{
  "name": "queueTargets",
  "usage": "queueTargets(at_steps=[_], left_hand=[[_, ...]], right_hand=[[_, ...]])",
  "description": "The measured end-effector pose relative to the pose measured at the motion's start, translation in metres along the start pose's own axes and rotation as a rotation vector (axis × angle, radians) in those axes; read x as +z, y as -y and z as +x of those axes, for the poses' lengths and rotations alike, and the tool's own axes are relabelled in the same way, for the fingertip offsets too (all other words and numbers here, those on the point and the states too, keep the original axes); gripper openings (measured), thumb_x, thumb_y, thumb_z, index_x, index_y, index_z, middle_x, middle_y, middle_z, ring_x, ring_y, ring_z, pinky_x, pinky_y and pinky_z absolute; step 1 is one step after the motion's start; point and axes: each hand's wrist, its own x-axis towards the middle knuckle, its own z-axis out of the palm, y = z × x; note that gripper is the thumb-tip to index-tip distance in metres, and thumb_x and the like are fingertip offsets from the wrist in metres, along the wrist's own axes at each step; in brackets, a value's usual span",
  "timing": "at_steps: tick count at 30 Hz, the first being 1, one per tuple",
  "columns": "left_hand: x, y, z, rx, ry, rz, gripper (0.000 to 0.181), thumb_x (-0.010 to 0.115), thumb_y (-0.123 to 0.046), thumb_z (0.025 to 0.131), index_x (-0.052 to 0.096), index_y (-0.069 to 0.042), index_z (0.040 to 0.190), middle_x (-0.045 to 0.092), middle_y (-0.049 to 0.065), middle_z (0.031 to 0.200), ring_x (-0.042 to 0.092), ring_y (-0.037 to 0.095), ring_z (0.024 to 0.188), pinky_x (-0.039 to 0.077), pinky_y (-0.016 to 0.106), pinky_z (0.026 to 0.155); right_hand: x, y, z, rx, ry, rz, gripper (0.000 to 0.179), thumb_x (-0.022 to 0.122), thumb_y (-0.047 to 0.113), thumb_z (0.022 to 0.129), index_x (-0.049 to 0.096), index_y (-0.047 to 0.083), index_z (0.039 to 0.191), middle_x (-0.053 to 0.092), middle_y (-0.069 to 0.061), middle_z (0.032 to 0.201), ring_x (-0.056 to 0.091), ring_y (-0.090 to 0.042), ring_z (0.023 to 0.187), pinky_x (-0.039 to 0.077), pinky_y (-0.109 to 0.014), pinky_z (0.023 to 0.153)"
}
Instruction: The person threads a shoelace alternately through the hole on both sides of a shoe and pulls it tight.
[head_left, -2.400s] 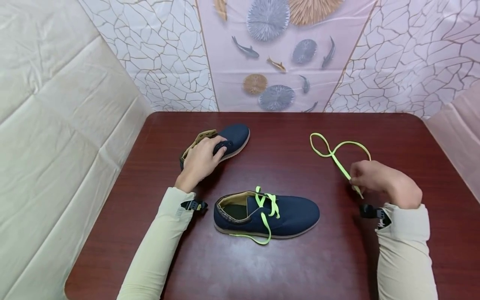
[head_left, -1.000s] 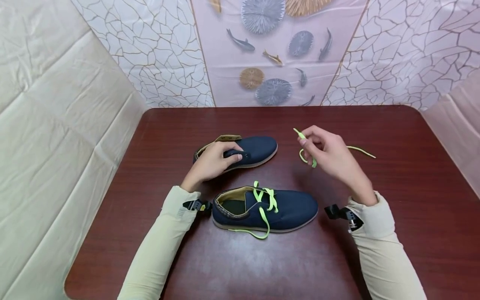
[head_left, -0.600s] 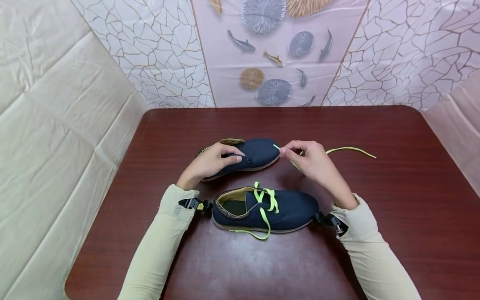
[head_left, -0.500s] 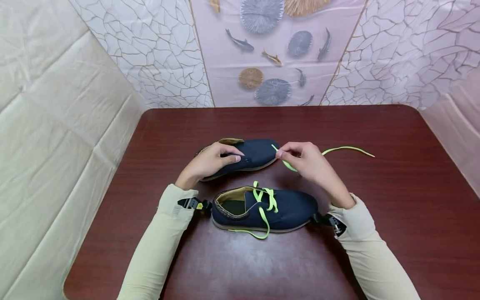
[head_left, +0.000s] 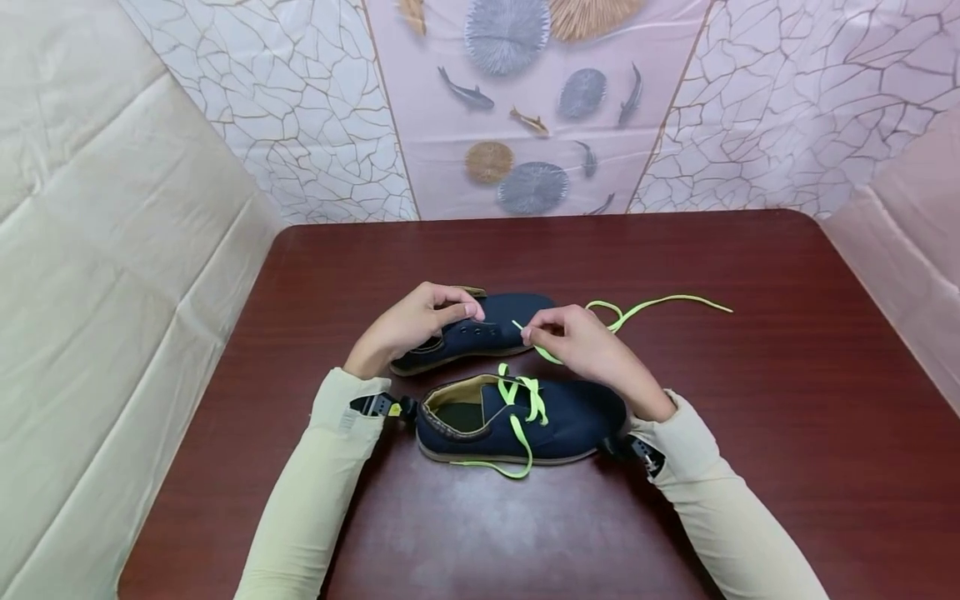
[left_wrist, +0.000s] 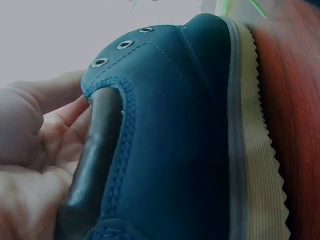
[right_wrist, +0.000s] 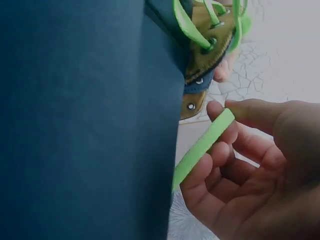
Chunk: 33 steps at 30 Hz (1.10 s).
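My left hand (head_left: 405, 329) grips the far navy shoe (head_left: 521, 310) at its opening, thumb and fingers at the edge of the eyelet flap. Bare metal eyelets (left_wrist: 125, 45) show along that flap in the left wrist view. My right hand (head_left: 588, 342) pinches a neon-green shoelace (right_wrist: 202, 145) near one end, and its tip points toward the shoe's eyelets. The rest of the lace trails to the right over the table. In front lies a second navy shoe (head_left: 577, 417), threaded with a matching green lace (head_left: 534, 400).
Both shoes lie on a dark red-brown table (head_left: 480, 533), toes to the right. One loose lace end (head_left: 517, 454) hangs over the near shoe's side. Patterned cloth (head_left: 532, 108) hangs behind the table, and a pale cloth (head_left: 112, 292) stands along the left.
My right hand has picked up the lace at the right and carried it left to the far shoe. My left hand has brought that shoe right and nearer, and its eyelets now face me.
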Motion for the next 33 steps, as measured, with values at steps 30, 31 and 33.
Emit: queueTargets(at_steps=[30, 31, 33], left_hand=[[0.002, 0.002, 0.003, 0.071, 0.169, 0.213, 0.023, 0.066, -0.020, 0.107, 0.079, -0.012, 0.124, 0.053, 0.000, 0.064, 0.040, 0.016, 0.060, 0.046, 0.030, 0.079], [0.002, 0.002, 0.002, 0.077, 0.176, 0.214, 0.023, 0.066, -0.020, 0.107, 0.080, -0.013, 0.124, 0.057, -0.003, 0.067, 0.043, 0.014, 0.062, 0.047, 0.030, 0.079], [0.001, 0.004, 0.001, 0.091, 0.187, 0.215, 0.022, 0.067, -0.018, 0.106, 0.080, -0.014, 0.123, 0.067, -0.006, 0.077, 0.055, 0.011, 0.071, 0.050, 0.029, 0.083]], right_hand=[[0.028, 0.004, 0.003, 0.065, 0.113, 0.203, 0.026, 0.057, 0.012, 0.106, 0.073, 0.005, 0.086, 0.063, -0.001, 0.080, 0.056, -0.015, 0.078, 0.043, -0.024, 0.068], [0.029, 0.004, 0.003, 0.064, 0.109, 0.200, 0.027, 0.057, 0.012, 0.106, 0.072, 0.005, 0.085, 0.064, -0.001, 0.081, 0.056, -0.015, 0.078, 0.043, -0.025, 0.068], [0.033, 0.004, 0.005, 0.070, 0.107, 0.180, 0.029, 0.058, 0.014, 0.106, 0.071, 0.008, 0.082, 0.064, 0.000, 0.080, 0.054, -0.014, 0.074, 0.042, -0.025, 0.066]])
